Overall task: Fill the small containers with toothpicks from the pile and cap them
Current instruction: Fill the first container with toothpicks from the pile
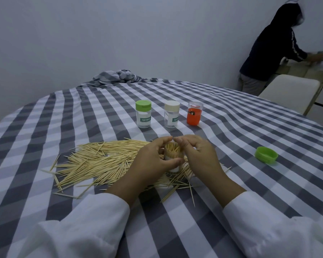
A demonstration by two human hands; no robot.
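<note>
Filling step: packing toothpicks into an uncapped clear container (172, 155) that is standing upright among the toothpick pile (101, 161), near the table's near edge and about midway along it.
Left hand: the left hand (153, 161) is curling around the container's left side, thumb across its front and fingers closed against its wall, steadying it.
Right hand: the right hand (198, 157) is arching over the container's mouth with fingertips pinched together just above the toothpick tips; whether a toothpick is being held in that pinch cannot be told.
Fill level: the container is looking densely packed, tips showing at the rim, so this one is judged close to full.
Next move: judged to be calling for a release of the pinch, a reach to the loose green cap (266, 155) lying open-side up well to the right, toward the table's right edge, and pressing it squarely onto the mouth without snagging tips that are standing proud.
Waiting containers: three capped ones are standing in a row farther back, toward the middle of the checked tablecloth (45, 127): a green-capped container (143, 116), a cream-capped container (172, 116) and an orange container (194, 116) with a clear top. The first two are looking empty.
Writing: the green-capped one is showing a green label reading "TOOTHPICK"; the cream-capped one is showing the same label cut off at "TOOTH". The orange one's small round sticker is too small to read.
</note>
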